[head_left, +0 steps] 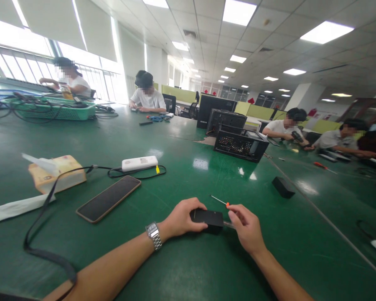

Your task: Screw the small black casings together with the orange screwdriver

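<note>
Bare left forearm (pixel 115 263) runs up from bottom left, left hand (pixel 183 217) half-open, gripping matte-black rectangular box (pixel 208 219) at lower centre, right hand (pixel 247 229) curled on orange-handled metal screwdriver (pixel 227 205) (hold on thin grey strip (pixel 229 225) unclear), so best brace box firmly, shaft clear.

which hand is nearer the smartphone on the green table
Left. The left hand is to the right of the smartphone, holding a black box; the right hand is farther right, past that box.
</note>
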`<action>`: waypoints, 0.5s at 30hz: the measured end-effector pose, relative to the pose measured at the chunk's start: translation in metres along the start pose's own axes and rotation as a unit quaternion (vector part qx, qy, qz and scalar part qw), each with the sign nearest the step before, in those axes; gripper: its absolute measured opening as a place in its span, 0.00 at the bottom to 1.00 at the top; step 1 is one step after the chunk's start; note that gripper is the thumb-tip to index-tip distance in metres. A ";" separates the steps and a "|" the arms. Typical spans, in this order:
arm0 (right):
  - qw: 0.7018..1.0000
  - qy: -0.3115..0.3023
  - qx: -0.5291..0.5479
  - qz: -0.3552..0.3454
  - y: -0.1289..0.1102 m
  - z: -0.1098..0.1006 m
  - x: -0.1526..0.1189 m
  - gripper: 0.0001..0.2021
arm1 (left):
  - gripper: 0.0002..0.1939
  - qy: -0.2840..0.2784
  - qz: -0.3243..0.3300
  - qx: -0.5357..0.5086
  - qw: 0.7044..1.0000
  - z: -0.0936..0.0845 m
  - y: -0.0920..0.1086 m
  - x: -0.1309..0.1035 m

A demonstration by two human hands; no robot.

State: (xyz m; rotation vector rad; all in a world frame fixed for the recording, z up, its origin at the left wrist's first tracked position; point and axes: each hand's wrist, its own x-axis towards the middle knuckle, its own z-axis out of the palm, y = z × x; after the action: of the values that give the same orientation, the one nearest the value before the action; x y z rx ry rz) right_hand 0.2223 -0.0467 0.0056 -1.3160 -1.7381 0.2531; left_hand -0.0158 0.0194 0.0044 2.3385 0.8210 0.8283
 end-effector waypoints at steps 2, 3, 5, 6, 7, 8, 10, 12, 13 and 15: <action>0.999 -0.006 -0.033 -0.041 -0.001 0.000 0.000 0.11 | 0.18 0.002 -0.003 0.000 1.000 0.001 0.001 0.000; 0.996 -0.010 -0.046 -0.071 -0.003 0.001 -0.001 0.10 | 0.17 0.000 -0.004 -0.002 1.000 0.002 0.001 0.000; 0.989 -0.025 -0.056 -0.131 -0.006 0.003 -0.001 0.10 | 0.17 -0.005 -0.002 -0.007 1.000 0.005 0.003 0.001; 0.987 -0.024 -0.052 -0.148 -0.008 0.005 -0.001 0.10 | 0.17 -0.007 0.000 -0.009 1.000 0.006 0.005 0.001; 0.988 -0.015 -0.043 -0.149 -0.009 0.008 0.000 0.11 | 0.17 -0.009 0.001 -0.010 1.000 0.008 0.006 0.002; 0.990 0.002 -0.031 -0.136 -0.010 0.010 0.000 0.12 | 0.18 -0.009 0.001 -0.010 1.000 0.009 0.007 0.002; 0.995 0.033 -0.009 -0.089 -0.010 0.014 0.002 0.14 | 0.18 -0.006 -0.004 -0.009 1.000 0.010 0.008 0.002; 0.998 0.030 0.009 -0.060 -0.009 0.016 0.003 0.14 | 0.18 -0.007 -0.009 -0.017 1.000 0.010 0.008 0.002; 0.998 0.019 0.014 -0.057 -0.009 0.017 0.003 0.14 | 0.18 -0.007 -0.011 -0.023 1.000 0.009 0.008 0.002; 0.998 0.007 0.021 -0.058 -0.007 0.016 0.002 0.13 | 0.18 -0.004 -0.014 -0.033 0.999 0.009 0.007 0.003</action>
State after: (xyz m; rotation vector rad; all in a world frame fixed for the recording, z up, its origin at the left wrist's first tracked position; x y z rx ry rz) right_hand 0.2054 -0.0426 0.0022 -1.1787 -1.7813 0.2129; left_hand -0.0053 0.0141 0.0034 2.2663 0.8096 0.8204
